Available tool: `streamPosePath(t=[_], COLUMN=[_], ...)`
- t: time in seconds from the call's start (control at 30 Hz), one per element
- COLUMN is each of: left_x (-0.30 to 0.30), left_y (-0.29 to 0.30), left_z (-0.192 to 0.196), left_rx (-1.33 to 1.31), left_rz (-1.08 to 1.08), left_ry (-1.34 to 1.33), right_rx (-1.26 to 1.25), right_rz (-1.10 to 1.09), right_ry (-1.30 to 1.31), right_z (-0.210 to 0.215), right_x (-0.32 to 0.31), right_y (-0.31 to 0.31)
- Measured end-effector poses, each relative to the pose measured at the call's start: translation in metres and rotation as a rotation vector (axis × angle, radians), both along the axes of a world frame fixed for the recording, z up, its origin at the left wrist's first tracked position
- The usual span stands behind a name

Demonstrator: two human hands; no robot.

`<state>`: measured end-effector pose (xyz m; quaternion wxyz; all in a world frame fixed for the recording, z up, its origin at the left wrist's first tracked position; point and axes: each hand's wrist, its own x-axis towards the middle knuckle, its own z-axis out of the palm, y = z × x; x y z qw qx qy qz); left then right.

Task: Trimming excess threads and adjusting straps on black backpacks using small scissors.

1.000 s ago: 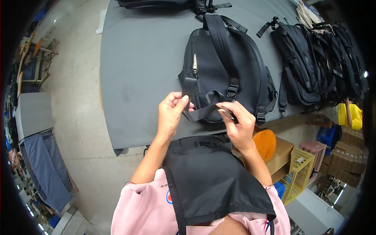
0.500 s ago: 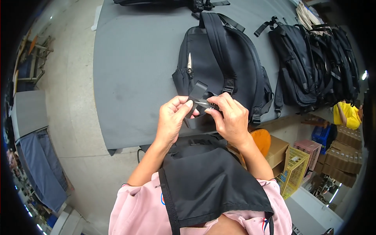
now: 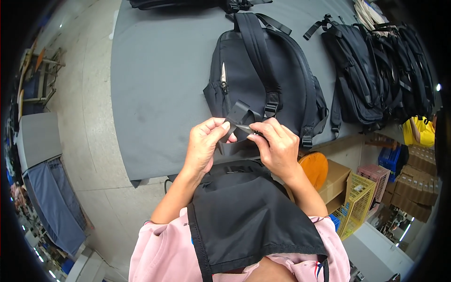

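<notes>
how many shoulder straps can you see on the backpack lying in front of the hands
2: one shoulder strap runs down the middle of the backpack; the other strap is looped between the left hand and right hand.

Single head-worn fisheye view, looking steeply down from close above; grey table fills 12 o'clock, wearer's forearms enter from 6 o'clock, rim edges bend.
</notes>
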<state>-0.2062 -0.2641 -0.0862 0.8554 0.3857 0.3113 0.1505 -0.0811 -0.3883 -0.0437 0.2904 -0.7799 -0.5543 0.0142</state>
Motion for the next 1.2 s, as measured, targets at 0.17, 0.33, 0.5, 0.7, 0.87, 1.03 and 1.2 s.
streamPosePath(t=[0.17,0.33,0.5,0.7,0.87,1.03,1.2], left_x=[0.008,0.010,0.005,0.009,0.011,0.013,0.010], left_y=[-0.010,-0.019,-0.016,-0.016,-0.016,-0.022,-0.018], left_z=[0.015,0.019,0.022,0.014,0.020,0.018,0.015], left_rx=[0.776,0.656,-0.009,-0.037,0.055,0.290,0.504], left_rz=[0.029,0.037,-0.029,-0.039,-0.036,-0.051,-0.090], left_ry=[0.197,-0.006,-0.045,0.010,0.048,0.147,0.159], right_rx=[0.091,0.163,0.234,0.220,0.097,0.006,-0.060], right_rz=[-0.088,-0.212,-0.224,-0.224,-0.234,-0.089,0.002], right_ry=[0.508,0.946,0.973,0.472,0.291,0.154,0.086], right_z=[0.012,-0.003,-0.011,-0.015,0.004,0.009,0.012], right_x=[0.002,0.004,-0.003,0.003,0.003,0.014,0.022], right_y=[0.016,0.023,0.013,0.008,-0.007,-0.010,-0.010])
